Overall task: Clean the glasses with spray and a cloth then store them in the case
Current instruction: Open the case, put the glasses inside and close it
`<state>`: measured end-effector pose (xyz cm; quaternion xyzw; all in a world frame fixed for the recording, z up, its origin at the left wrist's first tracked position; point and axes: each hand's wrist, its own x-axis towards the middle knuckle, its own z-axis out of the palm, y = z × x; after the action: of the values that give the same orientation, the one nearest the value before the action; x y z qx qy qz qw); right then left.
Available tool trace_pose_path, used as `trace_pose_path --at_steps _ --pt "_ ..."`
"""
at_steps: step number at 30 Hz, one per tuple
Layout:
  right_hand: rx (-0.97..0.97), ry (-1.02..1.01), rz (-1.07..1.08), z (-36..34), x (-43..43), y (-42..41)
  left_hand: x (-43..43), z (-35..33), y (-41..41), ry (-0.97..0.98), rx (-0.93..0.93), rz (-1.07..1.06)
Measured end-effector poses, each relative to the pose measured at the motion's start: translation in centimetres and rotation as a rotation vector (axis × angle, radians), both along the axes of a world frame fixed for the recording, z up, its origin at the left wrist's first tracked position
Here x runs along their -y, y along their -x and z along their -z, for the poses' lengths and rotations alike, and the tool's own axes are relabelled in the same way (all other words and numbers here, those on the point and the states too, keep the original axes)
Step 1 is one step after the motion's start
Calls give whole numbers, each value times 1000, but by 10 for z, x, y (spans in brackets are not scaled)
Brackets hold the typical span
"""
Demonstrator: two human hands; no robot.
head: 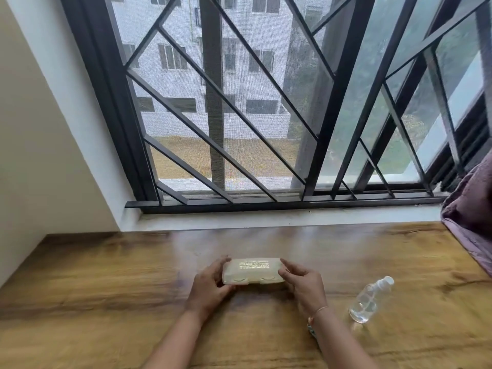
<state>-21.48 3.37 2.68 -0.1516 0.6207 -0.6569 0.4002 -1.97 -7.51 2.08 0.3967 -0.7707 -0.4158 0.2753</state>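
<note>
A pale cream glasses case (253,270) with gold lettering on its lid lies closed on the wooden table (106,288), a little in front of me. My left hand (210,283) grips its left end, fingers curled round it. My right hand (300,282) grips its right end the same way. A clear spray bottle (368,299) with a white nozzle stands to the right of my right hand, apart from it. Neither glasses nor a cloth are visible.
A barred window with a mesh screen (239,115) rises behind the table above a white sill (266,219). A purple cloth bundle (471,209) lies at the table's far right corner. A cream wall (32,155) closes the left side.
</note>
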Motion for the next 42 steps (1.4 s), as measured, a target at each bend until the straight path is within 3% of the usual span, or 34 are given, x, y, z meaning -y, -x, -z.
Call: trace_pose_path --at_steps 9,18,23,29,33,37,42 --pt "-6 -227 58 5 2 -1 -3 7 2 -14 -62 -57" --pt "261 -217 44 -10 5 -6 -1 16 -4 -321 -225 -180" --pt "265 -271 95 -9 8 -9 0 18 1 -502 -349 -235" --pt "233 -254 120 -9 9 -11 -4 16 0 -486 -344 -262" --pt "200 -207 146 -10 10 -18 -15 13 -8 -372 -272 -305" --pt "27 -206 98 -11 37 -38 -26 10 -29 -232 -232 -460" --pt "-133 -207 -60 -22 88 -84 -29 4 -66 -209 -255 -589"
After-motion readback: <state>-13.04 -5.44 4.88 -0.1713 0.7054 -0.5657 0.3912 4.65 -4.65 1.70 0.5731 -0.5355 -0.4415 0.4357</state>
